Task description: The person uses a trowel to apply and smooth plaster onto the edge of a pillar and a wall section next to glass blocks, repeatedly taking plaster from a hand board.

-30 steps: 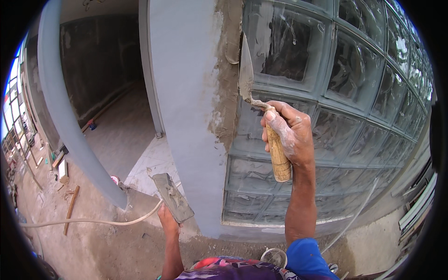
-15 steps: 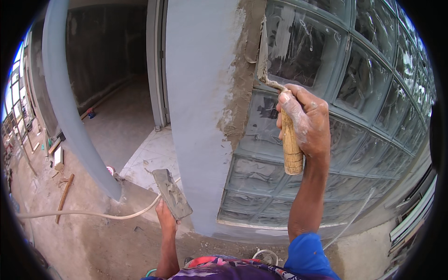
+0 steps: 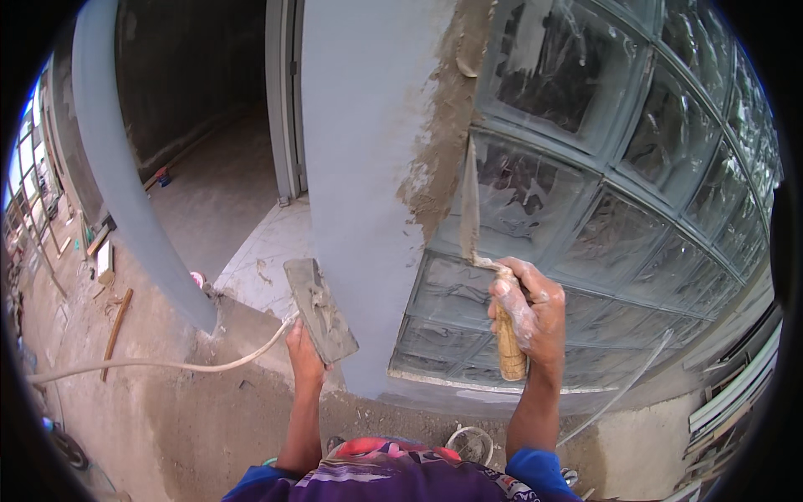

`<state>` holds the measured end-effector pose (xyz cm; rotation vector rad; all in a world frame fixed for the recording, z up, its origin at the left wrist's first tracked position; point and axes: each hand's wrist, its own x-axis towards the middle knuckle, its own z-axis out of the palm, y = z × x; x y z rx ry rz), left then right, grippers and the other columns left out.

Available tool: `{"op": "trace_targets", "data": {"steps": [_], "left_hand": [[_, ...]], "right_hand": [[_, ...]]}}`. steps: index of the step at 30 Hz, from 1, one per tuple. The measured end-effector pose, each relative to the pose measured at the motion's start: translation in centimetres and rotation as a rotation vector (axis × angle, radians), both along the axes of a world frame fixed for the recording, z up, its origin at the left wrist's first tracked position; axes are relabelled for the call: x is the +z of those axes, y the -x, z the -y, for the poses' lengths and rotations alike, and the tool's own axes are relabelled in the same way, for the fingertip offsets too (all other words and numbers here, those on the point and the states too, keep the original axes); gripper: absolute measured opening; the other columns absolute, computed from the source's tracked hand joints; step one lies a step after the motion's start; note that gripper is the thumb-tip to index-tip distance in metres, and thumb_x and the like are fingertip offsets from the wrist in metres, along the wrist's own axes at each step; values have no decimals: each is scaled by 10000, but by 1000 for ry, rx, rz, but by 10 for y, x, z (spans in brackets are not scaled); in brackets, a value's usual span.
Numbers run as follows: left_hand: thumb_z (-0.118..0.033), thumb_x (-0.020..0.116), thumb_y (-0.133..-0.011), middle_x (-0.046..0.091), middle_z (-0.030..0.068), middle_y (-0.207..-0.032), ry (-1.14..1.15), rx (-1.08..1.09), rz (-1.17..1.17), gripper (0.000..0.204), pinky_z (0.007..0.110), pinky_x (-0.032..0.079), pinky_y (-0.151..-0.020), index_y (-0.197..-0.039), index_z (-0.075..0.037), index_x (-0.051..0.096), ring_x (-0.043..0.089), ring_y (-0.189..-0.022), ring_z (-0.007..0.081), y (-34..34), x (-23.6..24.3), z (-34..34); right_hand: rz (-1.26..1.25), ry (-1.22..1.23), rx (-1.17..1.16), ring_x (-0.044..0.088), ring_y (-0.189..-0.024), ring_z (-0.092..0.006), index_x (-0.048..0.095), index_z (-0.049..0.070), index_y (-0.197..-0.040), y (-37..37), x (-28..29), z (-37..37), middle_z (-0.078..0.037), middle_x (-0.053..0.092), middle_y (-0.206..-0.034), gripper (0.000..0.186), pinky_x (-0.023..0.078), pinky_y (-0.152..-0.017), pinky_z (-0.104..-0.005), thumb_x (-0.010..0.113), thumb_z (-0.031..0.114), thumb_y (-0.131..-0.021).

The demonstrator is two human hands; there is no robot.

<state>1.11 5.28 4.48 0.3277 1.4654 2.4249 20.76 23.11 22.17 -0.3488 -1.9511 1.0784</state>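
Observation:
My right hand (image 3: 531,314), smeared with mortar, grips the wooden handle of a trowel (image 3: 471,209). Its blade points up and lies against the edge of the glass block wall (image 3: 602,201), beside a rough strip of wet mortar (image 3: 442,142) that runs down the corner of the grey column (image 3: 360,167). My left hand (image 3: 305,356) holds a flat grey mortar board (image 3: 319,308) lower down, in front of the column, with traces of mortar on it.
An open doorway (image 3: 217,125) with a bare floor lies to the left, and a grey curved post (image 3: 125,184) stands beside it. A pale hose (image 3: 150,365) runs across the dirt ground. Wood scraps (image 3: 115,322) lie at far left. A white pipe (image 3: 619,391) leans at lower right.
My right hand has slid the trowel down the mortar strip along the column's edge. The left hand with the board has stayed about where it was.

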Motion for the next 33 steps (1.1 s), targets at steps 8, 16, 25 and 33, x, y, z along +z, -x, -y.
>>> {"op": "trace_targets", "data": {"steps": [8,16,25,33], "left_hand": [[-182,364,-984,605,37,-809,-76,79,-181,301,239,467,-587,-1069,27,564,561,-682,79,-5,17,0],[-135,372,-976,617,61,-899,-73,6,-199,279,257,468,-710,-1091,40,557,563,-796,91,-11,27,25],[-142,379,-961,608,93,-864,201,199,-366,267,291,450,-696,-1061,26,561,549,-754,141,13,16,42],[-212,410,-942,533,36,-636,24,145,-69,224,233,300,-278,-948,-37,550,459,-398,92,47,4,63]], "right_hand": [[416,-538,299,574,-614,-249,599,-35,-1014,-24,-31,15,-146,607,-785,279,447,-570,-312,669,40,-755],[563,-654,386,591,-663,-337,614,32,-1022,8,-16,18,-152,623,-841,266,464,-577,-398,674,104,-773],[692,-595,763,607,-688,-349,615,6,-1027,21,-30,21,-155,631,-861,256,478,-597,-389,624,188,-847],[45,246,664,619,-614,-158,606,-36,-1072,-6,-16,19,-118,633,-811,287,508,-548,-299,637,132,-841]]}}
